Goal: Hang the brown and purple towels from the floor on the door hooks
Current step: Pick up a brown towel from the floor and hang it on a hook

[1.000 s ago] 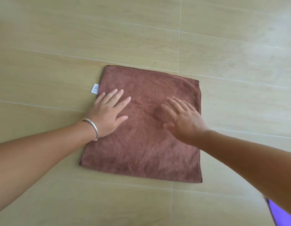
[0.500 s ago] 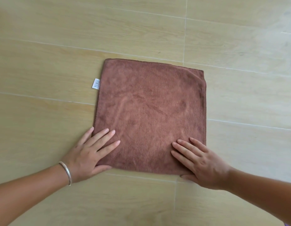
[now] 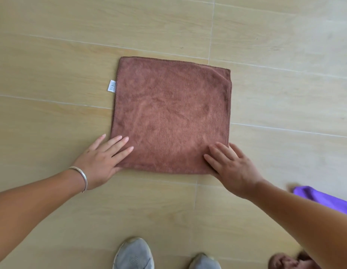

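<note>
A brown towel (image 3: 172, 113) lies folded flat and square on the floor, a small white label (image 3: 112, 86) sticking out at its left edge. My left hand (image 3: 102, 160), with a silver bangle on the wrist, rests with straight fingers on the towel's near left corner. At the near right corner, my right hand (image 3: 230, 164) lies flat with straight fingers. A purple towel (image 3: 322, 200) shows at the right edge, partly behind my right forearm.
The floor (image 3: 52, 74) is pale wood-look tile with light grout lines. My two grey shoes (image 3: 133, 255) stand at the bottom edge. A crumpled brownish cloth (image 3: 285, 262) peeks in at the bottom right. No door or hooks are in view.
Both hands slid from the towel's middle down to its near corners. The view pulled back, so the shoes and the purple towel came into sight.
</note>
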